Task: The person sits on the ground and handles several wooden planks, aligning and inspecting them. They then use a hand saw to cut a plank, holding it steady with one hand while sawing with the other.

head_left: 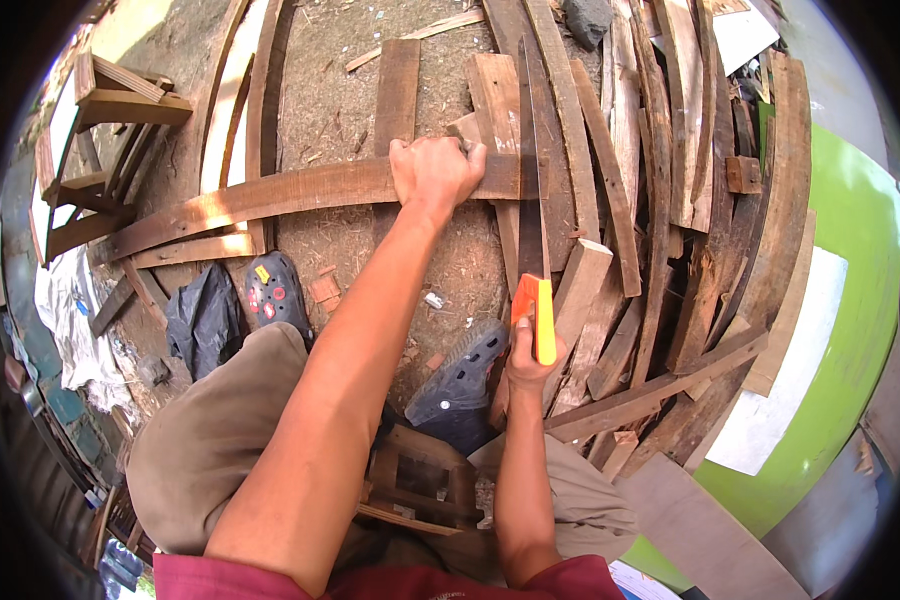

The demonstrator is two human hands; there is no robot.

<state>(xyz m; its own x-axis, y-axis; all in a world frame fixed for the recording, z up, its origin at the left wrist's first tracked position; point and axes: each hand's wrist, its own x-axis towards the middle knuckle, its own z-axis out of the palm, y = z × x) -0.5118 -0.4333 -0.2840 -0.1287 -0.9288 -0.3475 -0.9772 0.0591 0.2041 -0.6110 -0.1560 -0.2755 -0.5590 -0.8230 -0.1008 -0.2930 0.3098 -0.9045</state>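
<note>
A long brown wooden plank lies crosswise in front of me, over other boards. My left hand is closed over the plank near its right end and presses down on it. In my right hand is a handsaw, gripped by its orange and yellow handle. Its long dark blade points away from me and crosses the plank's right end, just right of my left hand. Whether the teeth have cut into the wood cannot be seen. Beneath the plank, an upright-running board stretches away from me.
Loose planks and offcuts are heaped along the right. Beyond them is a green panel with a white strip. A wooden frame stands at the far left, with a black plastic bag nearer. My clogs rest on the dirt ground.
</note>
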